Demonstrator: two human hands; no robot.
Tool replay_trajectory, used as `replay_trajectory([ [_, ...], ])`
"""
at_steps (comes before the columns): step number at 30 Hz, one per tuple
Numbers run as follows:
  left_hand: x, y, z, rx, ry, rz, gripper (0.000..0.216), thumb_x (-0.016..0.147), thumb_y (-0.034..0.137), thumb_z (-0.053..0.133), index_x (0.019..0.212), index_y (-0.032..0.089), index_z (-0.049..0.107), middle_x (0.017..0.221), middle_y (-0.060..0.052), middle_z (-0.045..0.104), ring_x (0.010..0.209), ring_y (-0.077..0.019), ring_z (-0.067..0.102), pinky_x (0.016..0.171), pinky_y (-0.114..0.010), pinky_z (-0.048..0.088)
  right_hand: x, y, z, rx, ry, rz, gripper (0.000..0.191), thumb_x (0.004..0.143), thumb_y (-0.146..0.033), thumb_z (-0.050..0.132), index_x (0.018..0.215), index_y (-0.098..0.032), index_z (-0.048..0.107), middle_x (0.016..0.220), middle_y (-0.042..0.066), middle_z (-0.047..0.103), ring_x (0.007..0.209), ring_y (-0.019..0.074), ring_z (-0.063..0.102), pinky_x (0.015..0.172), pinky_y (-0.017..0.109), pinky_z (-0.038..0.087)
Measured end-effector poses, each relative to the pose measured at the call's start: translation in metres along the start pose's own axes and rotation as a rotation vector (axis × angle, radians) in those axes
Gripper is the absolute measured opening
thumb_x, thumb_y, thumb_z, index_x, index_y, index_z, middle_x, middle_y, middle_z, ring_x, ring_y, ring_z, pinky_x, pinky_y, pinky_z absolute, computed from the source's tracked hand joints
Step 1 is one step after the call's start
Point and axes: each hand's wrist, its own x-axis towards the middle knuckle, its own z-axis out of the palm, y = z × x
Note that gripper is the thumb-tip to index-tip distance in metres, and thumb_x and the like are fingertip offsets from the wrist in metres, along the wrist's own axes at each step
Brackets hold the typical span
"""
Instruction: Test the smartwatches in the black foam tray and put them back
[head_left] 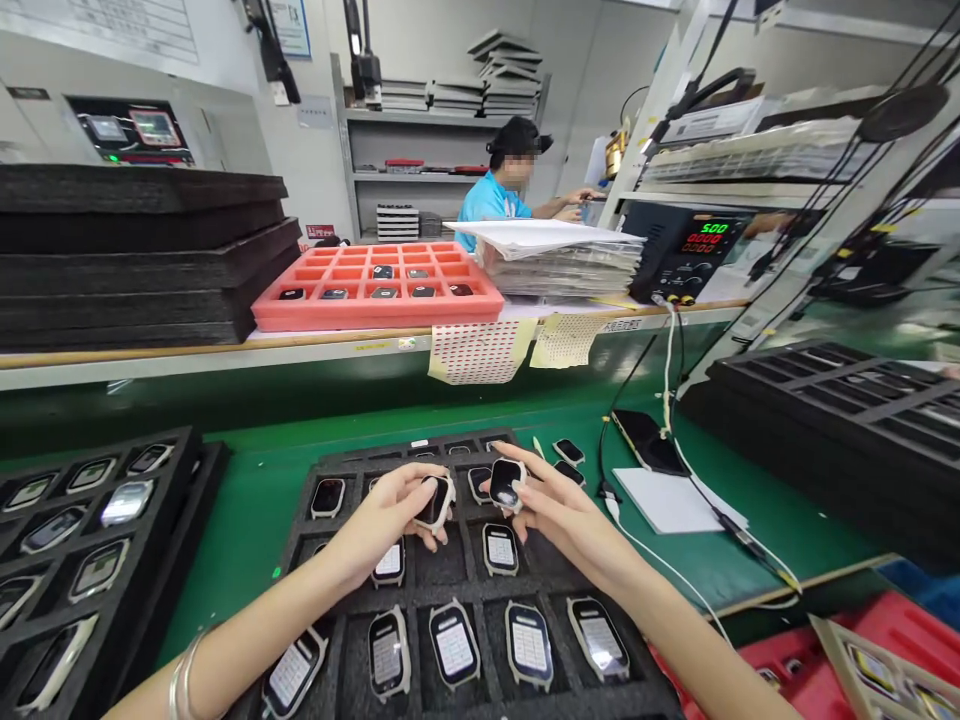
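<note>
My left hand (390, 520) is closed around a small smartwatch body with a pale bezel (437, 500), held over the black foam tray (480, 690). My right hand (566, 515) pinches a second watch body with a dark screen (507, 483) right beside the first. The two pieces nearly touch above the tray's middle. Below my hands, several watch bodies with lit screens (454, 645) lie in the tray's pockets.
A second black tray of watches (161, 535) sits at left. A phone (646, 440), white pad (667, 500) and cables lie at right on the green mat. A red tray (375, 310), paper stack and power supply (686, 250) stand on the shelf. Another person works behind.
</note>
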Motion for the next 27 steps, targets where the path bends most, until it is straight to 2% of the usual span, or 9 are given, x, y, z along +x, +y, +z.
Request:
replay_trajectory([
  [2, 0.002, 0.005, 0.0, -0.029, 0.008, -0.013, 0.053, 0.074, 0.05, 0.069, 0.108, 0.012, 0.054, 0.073, -0.003, 0.059, 0.055, -0.0134, 0.057, 0.048, -0.024, 0.043, 0.002, -0.006, 0.002, -0.057, -0.032, -0.034, 0.045, 0.085, -0.031, 0.065, 0.129, -0.024, 0.054, 0.094, 0.005, 0.066, 0.067, 0.0124, 0.054, 0.058, 0.024, 0.047],
  [4, 0.003, 0.007, 0.002, 0.005, 0.018, 0.007, 0.054, 0.075, 0.049, 0.068, 0.11, 0.011, 0.054, 0.071, -0.001, 0.056, 0.056, -0.0125, 0.055, 0.046, -0.022, 0.042, 0.005, -0.009, 0.004, -0.071, -0.055, -0.063, 0.041, 0.084, -0.031, 0.066, 0.124, -0.023, 0.058, 0.096, 0.006, 0.067, 0.066, 0.0127, 0.054, 0.057, 0.025, 0.047],
  [7, 0.003, 0.003, 0.004, 0.161, 0.047, 0.06, 0.054, 0.077, 0.041, 0.068, 0.119, 0.012, 0.05, 0.074, 0.001, 0.054, 0.055, -0.0101, 0.051, 0.046, -0.021, 0.041, 0.009, -0.008, 0.008, -0.028, -0.101, -0.077, 0.046, 0.083, -0.031, 0.066, 0.126, -0.023, 0.056, 0.094, 0.007, 0.067, 0.071, 0.015, 0.058, 0.06, 0.026, 0.048],
  [9, 0.003, -0.002, 0.002, 0.287, 0.063, 0.097, 0.05, 0.078, 0.034, 0.065, 0.121, 0.015, 0.049, 0.08, 0.0, 0.055, 0.053, -0.0089, 0.048, 0.046, -0.021, 0.04, 0.012, -0.005, 0.009, 0.016, -0.135, -0.065, 0.051, 0.081, -0.033, 0.068, 0.129, -0.023, 0.054, 0.094, 0.007, 0.068, 0.082, 0.0187, 0.062, 0.065, 0.028, 0.05],
  [11, 0.001, -0.006, -0.001, 0.391, 0.065, 0.138, 0.042, 0.079, 0.027, 0.061, 0.119, 0.018, 0.051, 0.086, -0.001, 0.058, 0.058, -0.0107, 0.05, 0.051, -0.022, 0.042, 0.014, 0.0, 0.01, 0.065, -0.16, -0.045, 0.053, 0.08, -0.033, 0.069, 0.129, -0.023, 0.053, 0.095, 0.007, 0.069, 0.09, 0.0215, 0.064, 0.074, 0.033, 0.05],
  [13, -0.002, -0.006, -0.003, 0.463, 0.064, 0.194, 0.037, 0.079, 0.021, 0.058, 0.116, 0.02, 0.054, 0.094, -0.002, 0.06, 0.074, -0.0151, 0.055, 0.063, -0.024, 0.045, 0.015, 0.004, 0.009, 0.121, -0.182, -0.028, 0.049, 0.08, -0.034, 0.07, 0.125, -0.022, 0.056, 0.096, 0.008, 0.069, 0.09, 0.0227, 0.065, 0.079, 0.038, 0.049],
  [16, -0.007, -0.004, -0.003, 0.51, 0.081, 0.253, 0.04, 0.079, 0.018, 0.057, 0.119, 0.021, 0.053, 0.097, -0.003, 0.061, 0.088, -0.0187, 0.056, 0.077, -0.027, 0.045, 0.015, 0.009, 0.009, 0.177, -0.203, -0.002, 0.045, 0.079, -0.033, 0.071, 0.12, -0.02, 0.059, 0.094, 0.008, 0.069, 0.086, 0.0231, 0.066, 0.075, 0.037, 0.05],
  [22, -0.011, -0.004, -0.004, 0.568, 0.077, 0.219, 0.047, 0.081, 0.022, 0.057, 0.127, 0.024, 0.046, 0.095, -0.002, 0.06, 0.086, -0.019, 0.056, 0.082, -0.029, 0.045, 0.012, 0.011, 0.012, 0.141, -0.156, 0.038, 0.042, 0.079, -0.027, 0.071, 0.12, -0.022, 0.061, 0.103, 0.01, 0.069, 0.079, 0.0205, 0.068, 0.065, 0.03, 0.05],
  [27, -0.01, -0.005, -0.004, 0.57, 0.08, 0.214, 0.043, 0.081, 0.022, 0.056, 0.124, 0.022, 0.048, 0.112, -0.006, 0.061, 0.104, -0.0237, 0.055, 0.092, -0.033, 0.043, 0.012, 0.01, 0.012, 0.062, -0.095, 0.05, 0.042, 0.077, -0.03, 0.073, 0.117, -0.023, 0.064, 0.104, 0.011, 0.07, 0.08, 0.022, 0.067, 0.069, 0.033, 0.052],
])
